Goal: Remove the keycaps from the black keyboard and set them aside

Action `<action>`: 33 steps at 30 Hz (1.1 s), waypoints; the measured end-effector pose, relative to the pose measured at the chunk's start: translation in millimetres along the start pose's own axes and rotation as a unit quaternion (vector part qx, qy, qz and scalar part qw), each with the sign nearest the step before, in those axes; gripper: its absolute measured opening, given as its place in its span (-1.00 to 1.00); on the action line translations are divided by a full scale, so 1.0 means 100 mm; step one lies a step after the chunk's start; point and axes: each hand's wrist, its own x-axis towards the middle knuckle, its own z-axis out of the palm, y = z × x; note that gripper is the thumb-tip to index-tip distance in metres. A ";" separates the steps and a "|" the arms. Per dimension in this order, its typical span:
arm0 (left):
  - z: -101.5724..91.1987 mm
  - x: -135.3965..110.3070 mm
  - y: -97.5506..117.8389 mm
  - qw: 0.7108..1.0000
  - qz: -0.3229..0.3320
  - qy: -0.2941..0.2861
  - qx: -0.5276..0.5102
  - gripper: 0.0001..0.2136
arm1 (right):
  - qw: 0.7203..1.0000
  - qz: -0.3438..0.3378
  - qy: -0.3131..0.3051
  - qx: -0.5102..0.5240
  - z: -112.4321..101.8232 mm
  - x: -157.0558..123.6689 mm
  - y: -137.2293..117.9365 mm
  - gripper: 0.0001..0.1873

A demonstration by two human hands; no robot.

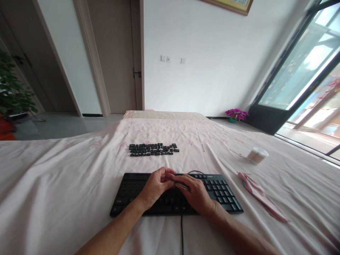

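A black keyboard (pixel 225 193) lies on the pink flowered cloth, its left and middle parts largely stripped of keycaps, while the right-hand number block has its caps on. Above the middle of it my left hand (pixel 158 182) is closed, fingertips pinched together; what they hold, if anything, is hidden. My right hand (pixel 196 193) meets it there, fingers curled around a thin shiny tool (pixel 183 186) that shows only in part. Beyond the keyboard, loose black keycaps (pixel 152 149) are laid out in rows.
To the right are a clear tub of cotton swabs (pixel 257 156), a folded pink cloth (pixel 261 196) and a few thin swab-like sticks. The keyboard cable (pixel 182 233) runs toward me across the bedspread (pixel 79 198). Doors, a white wall and potted plants stand beyond.
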 end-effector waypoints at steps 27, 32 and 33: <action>0.02 0.01 0.00 0.999 0.017 -0.002 0.029 -0.71 | 1.000 -0.002 -0.004 0.003 0.01 0.01 0.01 -0.77; 0.02 0.01 0.01 0.999 0.015 0.000 0.030 -0.71 | 1.000 -0.003 -0.003 -0.001 0.01 0.01 0.01 -0.78; 0.02 0.01 0.01 0.999 0.013 0.001 0.029 -0.71 | 1.000 -0.003 -0.002 -0.003 0.02 0.01 0.01 -0.78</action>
